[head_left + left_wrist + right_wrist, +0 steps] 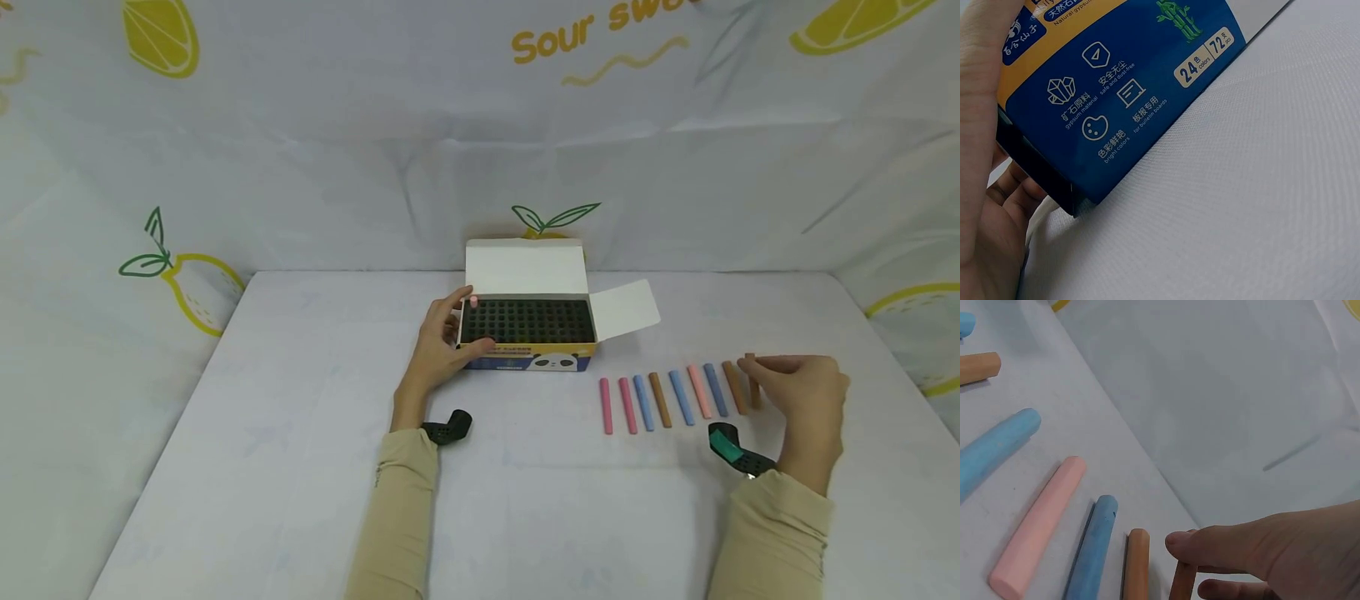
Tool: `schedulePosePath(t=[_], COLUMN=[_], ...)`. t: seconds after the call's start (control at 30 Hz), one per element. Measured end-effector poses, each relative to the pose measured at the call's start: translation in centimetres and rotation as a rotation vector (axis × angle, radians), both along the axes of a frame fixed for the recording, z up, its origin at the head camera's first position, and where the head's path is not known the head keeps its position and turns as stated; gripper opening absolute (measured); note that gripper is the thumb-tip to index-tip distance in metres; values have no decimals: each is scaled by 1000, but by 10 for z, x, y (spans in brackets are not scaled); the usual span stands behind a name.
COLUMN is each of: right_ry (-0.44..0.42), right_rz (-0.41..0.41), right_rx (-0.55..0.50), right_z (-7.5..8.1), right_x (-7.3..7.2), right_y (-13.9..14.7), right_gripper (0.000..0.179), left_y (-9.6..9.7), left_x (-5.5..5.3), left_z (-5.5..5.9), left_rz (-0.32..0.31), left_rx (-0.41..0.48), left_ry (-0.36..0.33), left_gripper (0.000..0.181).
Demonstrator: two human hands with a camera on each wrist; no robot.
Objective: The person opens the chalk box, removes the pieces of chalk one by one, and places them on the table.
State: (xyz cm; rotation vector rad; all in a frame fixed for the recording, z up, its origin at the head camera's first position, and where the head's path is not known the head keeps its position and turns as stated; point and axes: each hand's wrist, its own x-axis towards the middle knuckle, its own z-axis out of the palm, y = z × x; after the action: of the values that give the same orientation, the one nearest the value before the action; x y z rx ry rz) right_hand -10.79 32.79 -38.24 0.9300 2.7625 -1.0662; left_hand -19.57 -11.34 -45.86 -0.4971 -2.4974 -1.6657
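Observation:
My left hand [438, 346] grips the left end of a chalk box [525, 358], thumb on its front and fingers round the side. The box's lid stands up at the back. Inside is a dark holder [532, 321] full of small holes, with one pink chalk stick [474, 301] upright in its back left corner. Blue printed cardboard [1147, 112] fills much of the left wrist view. At the right end of a row of chalks, my right hand [810, 392] pinches a brown chalk stick [755, 396] near its top between thumb and fingers; its lower end is cut off in the right wrist view.
Several pink, blue and brown chalks lie side by side left of my right hand, among them a light pink chalk [1038, 528] and a blue chalk [1092, 547]. A white side flap [626, 310] sticks out rightward from the box. Behind the table [300, 417] hangs a lemon-print cloth [337, 167].

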Motion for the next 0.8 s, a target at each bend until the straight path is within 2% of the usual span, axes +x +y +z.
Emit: schedulePosePath(t=[0.23,0.53,0.8], right_ry=[-55,-48,-57], right_rz=[-67,-93,-112], right_rx=[-54,-68,-76], right_z=[-2,-6,-5], right_x=[-1,-1,-2], right_y=[-3,-4,-4], right_gripper=[58,54,58], left_y=[0,0,0], left_x=[0,0,-1], left_z=[0,0,0], left_rz=[-3,-5,-2], left_rx=[6,-1,-6], left_ry=[-2,7,6], left_gripper=[108,111,111])
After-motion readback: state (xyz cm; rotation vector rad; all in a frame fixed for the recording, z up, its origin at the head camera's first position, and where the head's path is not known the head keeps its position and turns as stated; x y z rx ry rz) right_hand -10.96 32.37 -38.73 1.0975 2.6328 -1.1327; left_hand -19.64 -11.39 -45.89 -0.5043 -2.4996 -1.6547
